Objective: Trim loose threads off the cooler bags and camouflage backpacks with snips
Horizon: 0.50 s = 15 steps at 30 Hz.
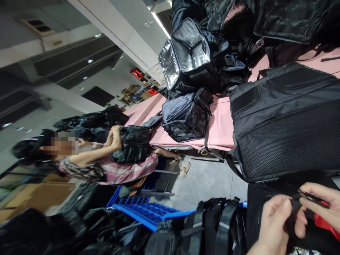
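The view is turned sideways. At the lower right, my left hand (276, 219) is closed, with thumb and fingers pinching a piece of black strap or fabric (292, 212). Right beside it, my right hand (321, 203) grips a thin dark tool (315, 199) with a red part, which looks like small snips; its tip is close to my left fingers. Something red (328, 225) shows beneath my right hand. Next to both hands lies a large black bag (287, 141) with a mesh panel, on a pink-covered table (220, 124).
A person (92, 163) works at a dark bag (135, 143) beside the table. An open bag with silver lining (186, 53) and a smaller bag (186, 117) stand on the table. Black backpacks (209, 230) and a blue crate (148, 212) are along the lower edge.
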Motion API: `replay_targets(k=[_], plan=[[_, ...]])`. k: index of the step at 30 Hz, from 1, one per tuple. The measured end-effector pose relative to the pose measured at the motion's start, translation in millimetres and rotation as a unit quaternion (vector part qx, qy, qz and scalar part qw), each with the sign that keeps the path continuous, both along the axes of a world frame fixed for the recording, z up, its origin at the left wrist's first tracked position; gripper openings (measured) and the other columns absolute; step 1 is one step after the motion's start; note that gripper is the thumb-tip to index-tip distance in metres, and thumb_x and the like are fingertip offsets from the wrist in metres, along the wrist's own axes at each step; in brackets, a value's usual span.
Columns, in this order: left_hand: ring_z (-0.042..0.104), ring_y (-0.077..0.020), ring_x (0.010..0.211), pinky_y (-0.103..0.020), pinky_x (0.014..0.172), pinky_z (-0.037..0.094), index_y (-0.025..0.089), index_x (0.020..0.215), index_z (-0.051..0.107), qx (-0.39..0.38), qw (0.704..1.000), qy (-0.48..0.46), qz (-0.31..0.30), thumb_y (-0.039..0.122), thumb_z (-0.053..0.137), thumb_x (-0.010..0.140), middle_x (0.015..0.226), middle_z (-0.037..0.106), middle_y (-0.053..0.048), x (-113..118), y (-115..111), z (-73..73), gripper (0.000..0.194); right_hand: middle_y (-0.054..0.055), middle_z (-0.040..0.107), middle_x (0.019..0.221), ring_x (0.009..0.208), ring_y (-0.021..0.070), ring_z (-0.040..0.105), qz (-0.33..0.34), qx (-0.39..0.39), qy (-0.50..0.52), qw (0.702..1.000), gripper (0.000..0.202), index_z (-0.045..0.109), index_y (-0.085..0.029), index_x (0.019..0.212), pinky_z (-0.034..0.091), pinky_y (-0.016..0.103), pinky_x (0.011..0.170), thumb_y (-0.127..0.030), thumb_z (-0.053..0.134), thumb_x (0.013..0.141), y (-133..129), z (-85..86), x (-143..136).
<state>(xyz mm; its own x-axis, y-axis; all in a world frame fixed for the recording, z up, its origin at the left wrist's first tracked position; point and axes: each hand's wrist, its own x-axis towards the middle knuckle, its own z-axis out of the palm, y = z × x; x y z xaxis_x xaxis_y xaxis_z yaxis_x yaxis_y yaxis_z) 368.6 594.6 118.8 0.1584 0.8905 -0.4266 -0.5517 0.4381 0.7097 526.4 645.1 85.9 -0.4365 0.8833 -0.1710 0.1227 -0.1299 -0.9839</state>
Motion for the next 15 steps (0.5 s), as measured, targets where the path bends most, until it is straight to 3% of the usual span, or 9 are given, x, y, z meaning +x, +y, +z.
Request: replay_targets(k=[1, 3, 6, 7, 9, 12, 15], plan=[[0.053, -0.0107, 0.051, -0.025, 0.053, 0.042, 0.01, 0.082, 0.067, 0.044, 0.994, 0.09, 0.039, 0.058, 0.072, 0.071, 0.065, 0.062, -0.006, 1, -3, -3.0, 0.05, 0.002, 0.063, 0.075, 0.072, 0.0186, 0.061, -0.004, 0.0, -0.007, 1.0, 0.029, 0.067, -0.022, 0.079, 0.052, 0.021, 0.063, -0.051, 0.063, 0.084, 0, 0.6, 1], [0.062, -0.0179, 0.072, -0.031, 0.071, 0.048, 0.013, 0.088, 0.071, 0.127, 0.953, 0.263, 0.081, 0.05, 0.079, 0.067, 0.081, 0.068, -0.01, 1, -9, -6.0, 0.043, 0.001, 0.063, 0.078, 0.076, 0.0189, 0.061, -0.002, -0.001, -0.015, 1.0, 0.028, 0.066, -0.023, 0.08, 0.052, 0.021, 0.066, -0.05, 0.063, 0.084, 0, 1.4, 1], [0.063, -0.021, 0.082, -0.032, 0.076, 0.049, 0.017, 0.09, 0.075, 0.182, 0.891, 0.393, 0.134, 0.039, 0.078, 0.07, 0.087, 0.069, -0.01, -2, -11, -3.0, 0.031, 0.001, 0.061, 0.073, 0.072, 0.018, 0.06, 0.029, -0.001, -0.021, 0.999, 0.031, 0.066, -0.022, 0.078, 0.052, 0.021, 0.064, -0.051, 0.061, 0.085, 1, 2.9, -2], [0.063, -0.0201, 0.079, -0.031, 0.075, 0.049, 0.017, 0.088, 0.075, 0.173, 0.893, 0.393, 0.138, 0.038, 0.076, 0.073, 0.084, 0.07, -0.009, -4, -10, -0.4, 0.026, 0.001, 0.061, 0.071, 0.07, 0.0176, 0.06, 0.041, 0.0, -0.024, 0.999, 0.032, 0.066, -0.022, 0.076, 0.051, 0.021, 0.063, -0.051, 0.06, 0.085, 2, 3.4, -3], [0.063, -0.0171, 0.069, -0.029, 0.07, 0.049, 0.015, 0.082, 0.075, 0.127, 0.922, 0.343, 0.127, 0.037, 0.074, 0.076, 0.073, 0.069, -0.007, -6, -7, 6.3, 0.023, 0.001, 0.061, 0.071, 0.069, 0.0171, 0.061, 0.047, 0.004, -0.025, 0.999, 0.03, 0.066, -0.022, 0.076, 0.052, 0.02, 0.062, -0.05, 0.063, 0.084, 2, 4.1, -6], [0.059, -0.012, 0.054, -0.024, 0.061, 0.046, 0.012, 0.077, 0.072, 0.041, 0.968, 0.224, 0.105, 0.039, 0.073, 0.077, 0.06, 0.066, -0.004, -8, 0, 16.5, 0.027, 0.002, 0.068, 0.09, 0.084, 0.0186, 0.066, -0.031, 0.014, -0.015, 0.999, 0.03, 0.065, -0.024, 0.095, 0.055, 0.019, 0.073, -0.052, 0.064, 0.082, 0, 2.7, -4], [0.058, -0.0104, 0.052, -0.021, 0.057, 0.043, 0.009, 0.073, 0.069, 0.005, 0.977, 0.17, 0.125, 0.039, 0.075, 0.075, 0.058, 0.065, -0.004, -10, 5, 23.5, 0.03, 0.003, 0.068, 0.105, 0.093, 0.0196, 0.067, -0.116, 0.053, -0.059, 0.99, 0.041, 0.061, -0.026, 0.11, 0.055, 0.02, 0.079, -0.057, 0.062, 0.082, -7, -3.0, 6]])
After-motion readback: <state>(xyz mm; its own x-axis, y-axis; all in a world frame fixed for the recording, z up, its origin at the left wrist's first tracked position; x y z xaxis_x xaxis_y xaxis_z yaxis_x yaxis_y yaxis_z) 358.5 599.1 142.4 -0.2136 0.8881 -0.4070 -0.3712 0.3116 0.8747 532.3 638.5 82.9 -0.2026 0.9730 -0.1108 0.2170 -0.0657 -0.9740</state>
